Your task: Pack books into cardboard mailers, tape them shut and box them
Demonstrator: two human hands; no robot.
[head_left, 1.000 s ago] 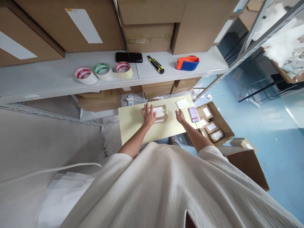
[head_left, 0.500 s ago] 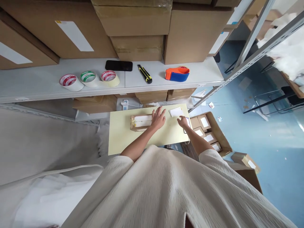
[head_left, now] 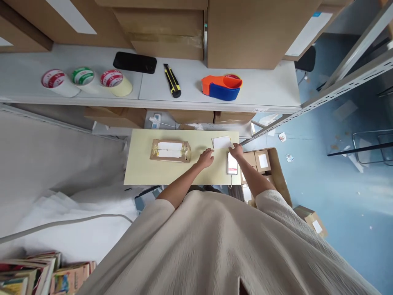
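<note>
On a pale yellow board lies a taped cardboard box with white labels on top. My left hand is to the right of that box, apart from it. Its fingers are loosely bent, holding nothing that I can see. White paper slips lie near the board's back right. My right hand has its fingers curled in at their right edge, seemingly pinching a corner. Just below this hand is a phone with a lit screen and a cable.
Tape rolls, a dark phone, a yellow-black utility knife and an orange-blue tape dispenser rest on the shelf. Large cartons stand behind them. An open carton with small boxes is at the right.
My left hand has left the labelled box and moved right across the board. My right hand has moved from over the lit phone up to the paper slips. The view has shifted.
</note>
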